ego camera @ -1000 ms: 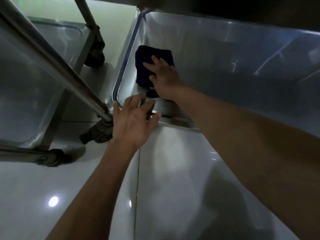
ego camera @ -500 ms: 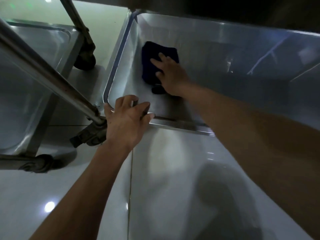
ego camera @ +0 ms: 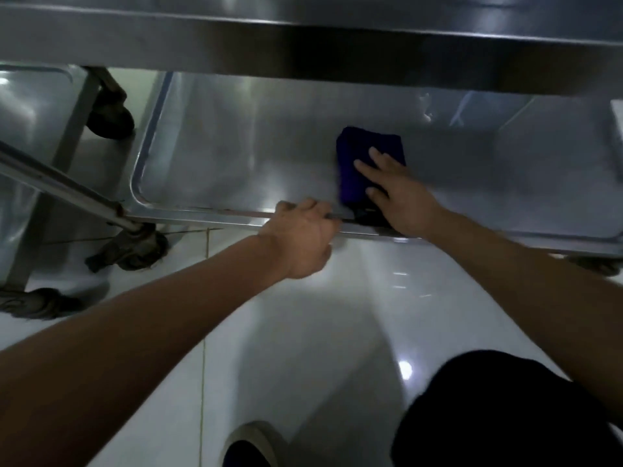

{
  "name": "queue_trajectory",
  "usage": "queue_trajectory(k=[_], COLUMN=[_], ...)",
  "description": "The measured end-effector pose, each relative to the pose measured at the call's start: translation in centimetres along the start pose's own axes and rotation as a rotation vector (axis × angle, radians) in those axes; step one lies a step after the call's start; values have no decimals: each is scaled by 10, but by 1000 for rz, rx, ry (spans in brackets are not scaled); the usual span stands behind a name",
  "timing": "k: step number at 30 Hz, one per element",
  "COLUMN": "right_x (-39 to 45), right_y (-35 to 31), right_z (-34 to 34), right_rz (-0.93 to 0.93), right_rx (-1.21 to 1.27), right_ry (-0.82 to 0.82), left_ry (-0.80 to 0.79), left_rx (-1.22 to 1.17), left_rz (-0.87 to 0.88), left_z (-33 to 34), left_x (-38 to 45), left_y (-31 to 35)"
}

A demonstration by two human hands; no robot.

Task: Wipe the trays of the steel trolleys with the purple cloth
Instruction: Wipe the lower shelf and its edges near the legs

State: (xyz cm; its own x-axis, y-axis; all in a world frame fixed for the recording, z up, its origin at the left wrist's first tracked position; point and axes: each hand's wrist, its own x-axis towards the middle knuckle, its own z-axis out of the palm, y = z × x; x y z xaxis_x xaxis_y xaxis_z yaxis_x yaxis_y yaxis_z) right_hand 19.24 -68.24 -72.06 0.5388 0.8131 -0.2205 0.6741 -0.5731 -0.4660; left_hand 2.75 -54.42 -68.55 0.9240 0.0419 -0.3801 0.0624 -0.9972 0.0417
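Change: the purple cloth (ego camera: 365,163) and the right hand (ego camera: 396,188) now sit farther from the lower tray's (ego camera: 236,156) left end than one second ago; the left hand (ego camera: 303,235) has slid along the near rim and closed on it.
Cloth: folded, flat on the lower tray's floor, close to the near rim.
Right hand: fingers straight, pressing down on the cloth's right half; cloth extends beyond the fingertips and to their left.
Left hand: fingers curled over the lower tray's near rim, gripping it, just left of the cloth.
Upper tray (ego camera: 303,38): overhangs the lower tray's far side.
Second trolley (ego camera: 37,129): beside the lower tray's left end.
Castor (ego camera: 135,247): below the lower tray's near-left corner.
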Motion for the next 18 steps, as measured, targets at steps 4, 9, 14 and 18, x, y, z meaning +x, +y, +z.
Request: queue_trajectory(k=[4, 9, 14, 18], right_x=[-47, -69, -69, -67], right_y=[19, 36, 36, 40], right_z=[5, 3, 2, 3], right_rz=[-26, 23, 37, 38], right_rx=[-8, -29, -25, -12], right_ry=[-4, -6, -20, -9], left_ry=[-36, 8, 63, 163], left_rx=[-71, -186, -145, -272], left_rz=[-94, -309, -423, -484], left_z=[-7, 2, 3, 4], left_x=[10, 19, 26, 34], left_y=[30, 79, 111, 128])
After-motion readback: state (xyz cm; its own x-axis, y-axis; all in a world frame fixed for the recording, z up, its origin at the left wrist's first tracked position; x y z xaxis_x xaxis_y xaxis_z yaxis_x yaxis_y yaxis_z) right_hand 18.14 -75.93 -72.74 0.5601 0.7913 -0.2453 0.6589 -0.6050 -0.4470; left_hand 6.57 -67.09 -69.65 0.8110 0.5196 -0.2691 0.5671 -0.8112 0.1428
